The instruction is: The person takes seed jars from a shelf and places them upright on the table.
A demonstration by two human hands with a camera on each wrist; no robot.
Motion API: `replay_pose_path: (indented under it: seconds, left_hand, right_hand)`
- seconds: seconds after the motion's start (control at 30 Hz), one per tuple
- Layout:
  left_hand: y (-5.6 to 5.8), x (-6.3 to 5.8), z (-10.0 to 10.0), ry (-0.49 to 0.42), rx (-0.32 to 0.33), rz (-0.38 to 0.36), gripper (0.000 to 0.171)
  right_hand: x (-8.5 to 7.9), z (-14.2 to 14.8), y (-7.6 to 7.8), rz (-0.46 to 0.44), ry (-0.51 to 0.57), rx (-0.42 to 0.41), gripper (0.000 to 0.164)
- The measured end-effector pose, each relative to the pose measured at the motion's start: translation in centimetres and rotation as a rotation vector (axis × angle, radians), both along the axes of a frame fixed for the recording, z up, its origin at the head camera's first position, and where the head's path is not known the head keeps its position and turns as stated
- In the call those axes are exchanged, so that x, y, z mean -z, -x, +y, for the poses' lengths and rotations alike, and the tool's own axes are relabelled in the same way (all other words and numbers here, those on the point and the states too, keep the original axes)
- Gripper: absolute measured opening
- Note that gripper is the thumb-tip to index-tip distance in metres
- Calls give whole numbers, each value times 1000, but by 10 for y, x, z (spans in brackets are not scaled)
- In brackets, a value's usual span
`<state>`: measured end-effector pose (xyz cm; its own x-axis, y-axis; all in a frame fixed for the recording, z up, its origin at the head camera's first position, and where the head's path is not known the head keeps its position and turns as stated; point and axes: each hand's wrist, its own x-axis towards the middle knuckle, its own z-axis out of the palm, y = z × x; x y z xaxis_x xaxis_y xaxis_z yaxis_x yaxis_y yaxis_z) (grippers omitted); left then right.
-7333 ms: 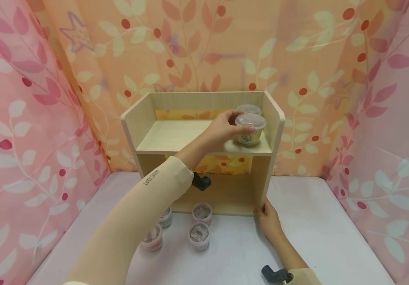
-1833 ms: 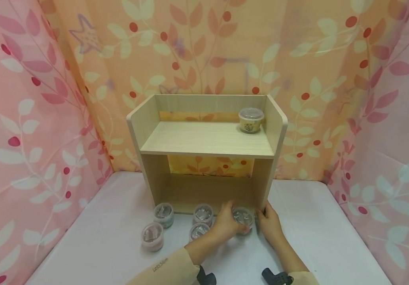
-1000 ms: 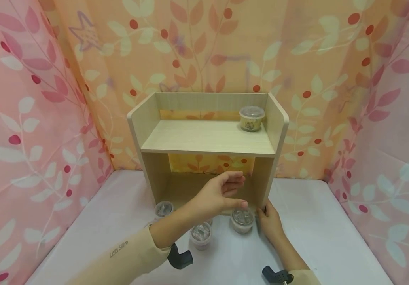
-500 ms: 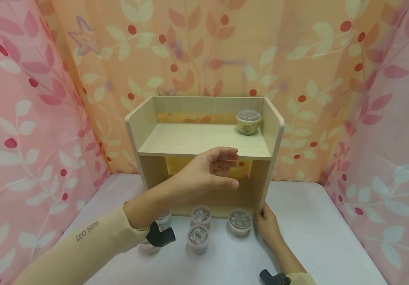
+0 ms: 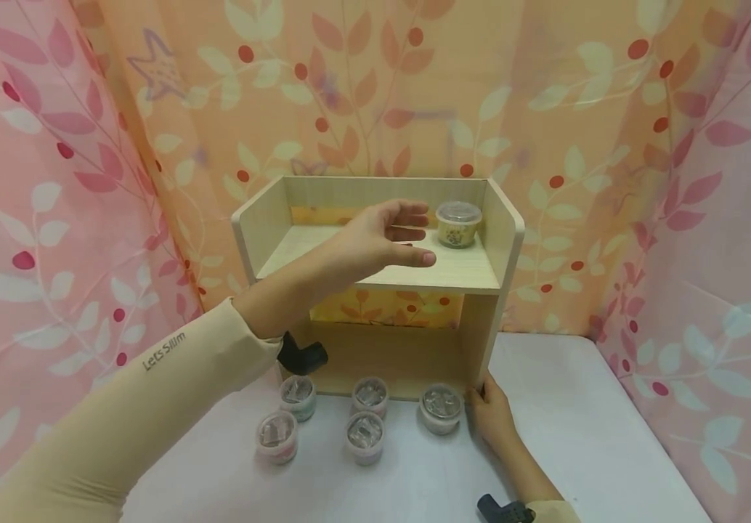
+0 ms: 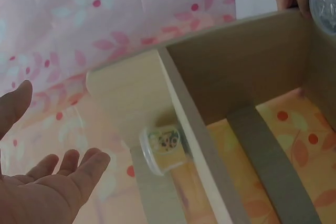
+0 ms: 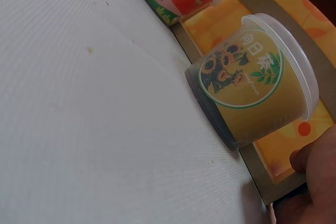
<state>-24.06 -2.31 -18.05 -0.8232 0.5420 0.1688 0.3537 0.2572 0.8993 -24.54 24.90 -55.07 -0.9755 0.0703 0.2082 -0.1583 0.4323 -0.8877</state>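
Note:
My left hand point(image 5: 382, 236) hovers over the upper board of a small wooden shelf point(image 5: 506, 250), fingers spread from the thumb, holding nothing. Just right of its fingertips, with a gap between, a lidded plastic tub with a yellow label point(image 5: 458, 225) stands in the back right corner. The left wrist view shows this tub point(image 6: 165, 150) slightly blurred. Down at the shelf's front right bottom corner, my right hand point(image 5: 496, 418) grips the side panel. Close by it on the table is another lidded tub point(image 5: 441, 410); the right wrist view shows its yellow sunflower label point(image 7: 247, 74).
Several more lidded tubs sit before the shelf: two in the middle, one of them a front tub point(image 5: 365, 439), and two at left, including a red-labelled tub point(image 5: 277, 438). A white cloth covers the table point(image 5: 565, 407). Patterned curtains point(image 5: 362, 87) enclose the back and sides.
The left hand set a tub on the table by the right hand, let go, and rose to the upper board. Earlier, two tubs were up there; now one is. The right hand stayed put.

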Motion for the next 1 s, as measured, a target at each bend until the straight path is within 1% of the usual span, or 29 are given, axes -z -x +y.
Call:
replay_pose_path:
  seconds: [0.2, 0.4, 0.53, 0.63, 0.77, 0.87, 1.0]
  left_hand:
    - [17, -13, 6, 26, -19, 33, 74]
    - [40, -21, 18, 74, -50, 47, 79]
    - [57, -23, 30, 105, -68, 24, 83]
    - [70, -24, 37, 109, -86, 3, 85]
    - [86, -22, 42, 107, -118, -24, 87]
    - [97, -16, 46, 103, -137, -54, 88]
    - [109, -7, 55, 71, -155, -86, 90]
  right_hand:
    - [1, -1, 2, 23, -30, 8, 50]
    - [1, 1, 2, 23, -45, 7, 52]
    - [2, 2, 2, 15, -44, 10, 52]
    - [3, 3, 2, 13, -42, 20, 51]
    - [3, 2, 2, 4, -27, 19, 51]
    - [2, 1, 0, 3, -17, 16, 52]
    - [3, 0, 0, 6, -3, 17, 53]
